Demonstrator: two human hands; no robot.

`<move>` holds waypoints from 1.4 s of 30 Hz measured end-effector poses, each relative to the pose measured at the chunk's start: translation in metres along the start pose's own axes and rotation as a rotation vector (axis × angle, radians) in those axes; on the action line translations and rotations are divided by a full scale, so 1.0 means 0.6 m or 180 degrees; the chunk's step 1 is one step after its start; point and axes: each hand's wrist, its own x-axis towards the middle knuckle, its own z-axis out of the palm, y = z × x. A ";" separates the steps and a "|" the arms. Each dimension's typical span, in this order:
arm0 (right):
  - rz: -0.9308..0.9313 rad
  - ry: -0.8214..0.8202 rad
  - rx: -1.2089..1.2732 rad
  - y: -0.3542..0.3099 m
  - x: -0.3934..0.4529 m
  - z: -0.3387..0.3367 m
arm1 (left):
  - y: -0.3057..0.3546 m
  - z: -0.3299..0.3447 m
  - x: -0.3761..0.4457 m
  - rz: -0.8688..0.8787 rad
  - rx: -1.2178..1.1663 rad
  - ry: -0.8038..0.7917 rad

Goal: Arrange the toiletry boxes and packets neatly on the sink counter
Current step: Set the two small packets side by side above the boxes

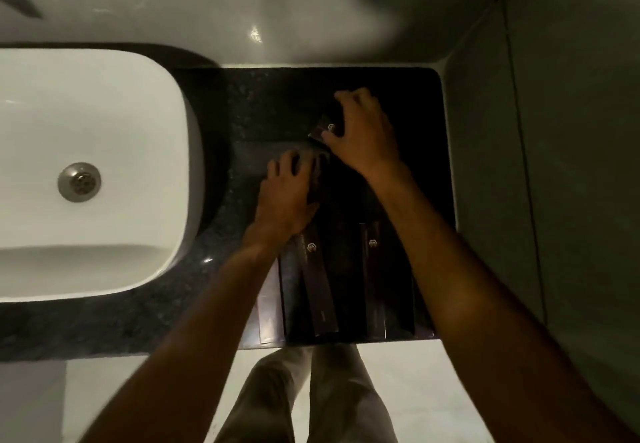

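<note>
Right hand: centre-right of frame, grip clamped on a small dark packet.
Left hand: mid-frame, flat on a dark box; whether its grip is closed, I cannot tell.
Long boxes: side by side, lower centre, at the dark counter front edge.
Sink: left.

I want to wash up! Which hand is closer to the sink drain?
Left. The left hand lies on the dark boxes just right of the basin holding the drain; the right hand is farther right, on a small box.
</note>
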 end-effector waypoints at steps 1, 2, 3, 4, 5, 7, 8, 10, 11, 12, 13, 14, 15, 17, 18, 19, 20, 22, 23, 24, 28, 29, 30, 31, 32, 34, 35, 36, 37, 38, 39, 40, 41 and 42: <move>0.0038 -0.0248 -0.0135 -0.003 0.023 0.004 | -0.008 -0.001 0.005 0.0080 0.0104 0.0013; 0.0065 -0.0464 -0.0270 -0.003 0.040 0.009 | -0.016 -0.002 0.009 0.0111 0.0049 0.0079; 0.0067 -0.0607 -0.0383 -0.002 0.052 0.013 | -0.021 -0.002 0.009 0.0105 -0.0121 0.0153; 0.0041 -0.0656 -0.0452 0.000 0.059 0.017 | -0.027 -0.003 0.009 0.0077 -0.0353 0.0224; 0.0000 -0.0643 -0.0460 0.003 0.063 0.020 | -0.034 -0.006 0.007 0.0033 -0.0578 0.0291; -0.0136 -0.0557 -0.0365 0.007 0.061 0.023 | -0.052 -0.016 0.005 -0.0131 -0.0857 0.0470; -0.0214 -0.0520 -0.0316 0.007 0.054 0.025 | -0.062 -0.022 0.004 -0.0258 -0.0899 0.0534; -0.0458 -0.0401 -0.0256 0.006 0.029 0.032 | -0.081 -0.033 0.003 -0.0524 -0.0867 0.0573; -0.0613 -0.0345 -0.0240 0.005 0.013 0.041 | -0.089 -0.038 0.001 -0.0622 -0.0812 0.0554; -0.0773 -0.0335 -0.0219 0.003 -0.002 0.051 | -0.095 -0.042 0.000 -0.0665 -0.0753 0.0523; -0.0909 -0.0383 -0.0204 0.000 -0.017 0.064 | -0.099 -0.044 -0.003 -0.0656 -0.0702 0.0483; -0.0988 -0.0462 -0.0209 -0.005 -0.029 0.076 | -0.101 -0.044 -0.005 -0.0624 -0.0667 0.0449; -0.1011 -0.0541 -0.0230 -0.008 -0.036 0.085 | -0.102 -0.045 -0.006 -0.0593 -0.0640 0.0424; -0.0978 -0.0649 -0.0267 -0.014 -0.043 0.095 | -0.102 -0.045 -0.007 -0.0569 -0.0589 0.0376; -0.0950 -0.0687 -0.0265 -0.017 -0.045 0.093 | -0.101 -0.047 -0.006 -0.0559 -0.0581 0.0347; -0.0921 -0.0717 -0.0242 -0.019 -0.049 0.089 | -0.100 -0.049 -0.006 -0.0558 -0.0617 0.0316; -0.0898 -0.0699 -0.0188 -0.021 -0.056 0.082 | -0.100 -0.052 -0.009 -0.0555 -0.0694 0.0295; -0.0821 -0.0327 0.0046 -0.011 -0.080 0.058 | -0.091 -0.056 -0.017 -0.0448 -0.0831 0.0468; -0.0728 0.0017 0.0249 0.002 -0.096 0.043 | -0.079 -0.057 -0.023 -0.0340 -0.0869 0.0697; -0.0577 0.0398 0.0497 0.020 -0.112 0.027 | -0.061 -0.056 -0.029 -0.0212 -0.0923 0.0933; 0.0471 0.1348 0.1209 0.129 -0.170 -0.013 | 0.051 -0.022 -0.031 0.0384 -0.1265 0.1032; 0.0757 0.1292 0.1300 0.152 -0.175 -0.012 | 0.078 -0.008 -0.021 0.0421 -0.1407 0.0908; 0.0969 0.1132 0.1363 0.172 -0.177 -0.006 | 0.100 0.006 -0.011 0.0389 -0.1576 0.0752; 0.1097 0.0928 0.1416 0.189 -0.175 0.003 | 0.119 0.019 0.001 0.0322 -0.1728 0.0588; 0.1152 0.0731 0.1481 0.202 -0.170 0.014 | 0.133 0.033 0.012 0.0247 -0.1828 0.0457; 0.1113 0.0532 0.1596 0.219 -0.156 0.033 | 0.150 0.056 0.031 0.0148 -0.1898 0.0339; 0.1029 0.0537 0.1582 0.222 -0.149 0.041 | 0.153 0.064 0.037 0.0115 -0.1904 0.0350; 0.0937 0.0589 0.1529 0.225 -0.143 0.047 | 0.155 0.071 0.043 0.0086 -0.1904 0.0400; 0.0854 0.0659 0.1485 0.226 -0.137 0.052 | 0.155 0.077 0.048 0.0055 -0.1914 0.0466; 0.0781 0.0715 0.1468 0.227 -0.132 0.055 | 0.155 0.081 0.052 0.0021 -0.1937 0.0526; 0.0703 0.0759 0.1467 0.228 -0.127 0.058 | 0.154 0.084 0.055 0.0004 -0.1947 0.0576; 0.0617 0.0794 0.1468 0.229 -0.123 0.060 | 0.152 0.085 0.056 0.0014 -0.1940 0.0626; 0.0548 0.0823 0.1466 0.232 -0.119 0.062 | 0.150 0.087 0.057 0.0046 -0.1918 0.0663; 0.0502 0.0848 0.1463 0.235 -0.117 0.063 | 0.150 0.088 0.057 0.0079 -0.1899 0.0684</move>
